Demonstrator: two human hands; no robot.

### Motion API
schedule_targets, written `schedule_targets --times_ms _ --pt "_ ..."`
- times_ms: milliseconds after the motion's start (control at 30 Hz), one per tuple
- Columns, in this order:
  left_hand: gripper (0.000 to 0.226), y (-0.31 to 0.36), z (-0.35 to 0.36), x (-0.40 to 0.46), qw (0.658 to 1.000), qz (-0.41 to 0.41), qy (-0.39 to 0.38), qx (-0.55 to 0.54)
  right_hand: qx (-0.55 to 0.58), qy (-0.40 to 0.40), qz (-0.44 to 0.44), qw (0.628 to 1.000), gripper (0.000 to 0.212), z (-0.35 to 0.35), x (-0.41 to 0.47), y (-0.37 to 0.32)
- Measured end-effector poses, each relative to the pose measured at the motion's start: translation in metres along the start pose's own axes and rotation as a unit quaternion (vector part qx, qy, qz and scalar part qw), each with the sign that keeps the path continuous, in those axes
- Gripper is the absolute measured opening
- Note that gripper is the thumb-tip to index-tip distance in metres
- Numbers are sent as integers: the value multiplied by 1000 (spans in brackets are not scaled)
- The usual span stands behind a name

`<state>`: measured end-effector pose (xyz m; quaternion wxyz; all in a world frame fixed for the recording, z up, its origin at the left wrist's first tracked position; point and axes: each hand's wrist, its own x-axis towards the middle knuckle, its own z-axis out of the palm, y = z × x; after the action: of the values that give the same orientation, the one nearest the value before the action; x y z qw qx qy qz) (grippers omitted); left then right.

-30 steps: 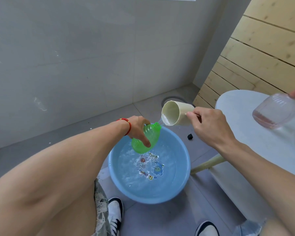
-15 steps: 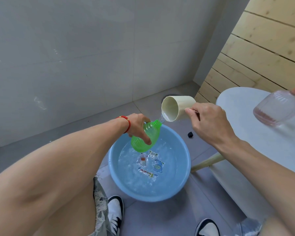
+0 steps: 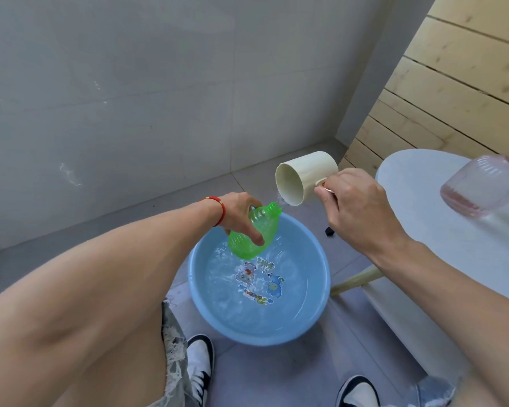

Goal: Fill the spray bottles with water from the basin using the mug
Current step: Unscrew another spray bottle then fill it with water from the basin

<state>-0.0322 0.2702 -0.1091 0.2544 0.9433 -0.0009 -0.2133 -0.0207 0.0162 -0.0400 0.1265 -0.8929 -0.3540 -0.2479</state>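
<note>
visibly two bottles [image 3: 252,232] [image 3: 479,189], one mug [image 3: 303,177], one basin [image 3: 315,306].

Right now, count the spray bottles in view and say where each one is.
2. The green bottle is held tilted in the left hand over the blue basin. The pink bottle is at the right edge, above the white table. Others may be out of frame.

Bare forearms; red wrist cord [image 3: 219,209] (left); frayed shorts [image 3: 174,356]; black-white sneakers [image 3: 199,367].
</note>
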Motion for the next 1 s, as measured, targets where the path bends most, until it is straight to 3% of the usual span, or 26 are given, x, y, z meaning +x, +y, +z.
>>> schedule_targets --times_ms 167,333,500,600,700,767,833,1000 --pt "83 -4 -1 -1 1000 -4 -5 -29 -35 7 -43 998 30 0 1 -3" --pt "67 -8 -3 -4 999 0 -13 -53 -85 18 -101 991 28 1 2 -7" --pt "70 -16 -6 -6 999 -1 -8 -51 -131 39 -145 980 28 5 4 -14" --pt "81 -24 -6 -4 999 -10 5 -36 -134 21 -104 985 29 14 7 -20" --pt "91 -32 -6 -3 999 -29 20 -30 -116 -125 25 985 35 38 6 -20" --pt "90 -34 -7 -2 999 -37 26 -25 -121 -270 99 950 32 66 -3 -17" --pt "89 -33 -6 -1 999 -36 24 -29 -132 -360 137 913 25 93 -23 -18" --pt "81 -30 -2 -1 993 -52 11 -109 -110 -435 213 868 29 161 -80 -26"
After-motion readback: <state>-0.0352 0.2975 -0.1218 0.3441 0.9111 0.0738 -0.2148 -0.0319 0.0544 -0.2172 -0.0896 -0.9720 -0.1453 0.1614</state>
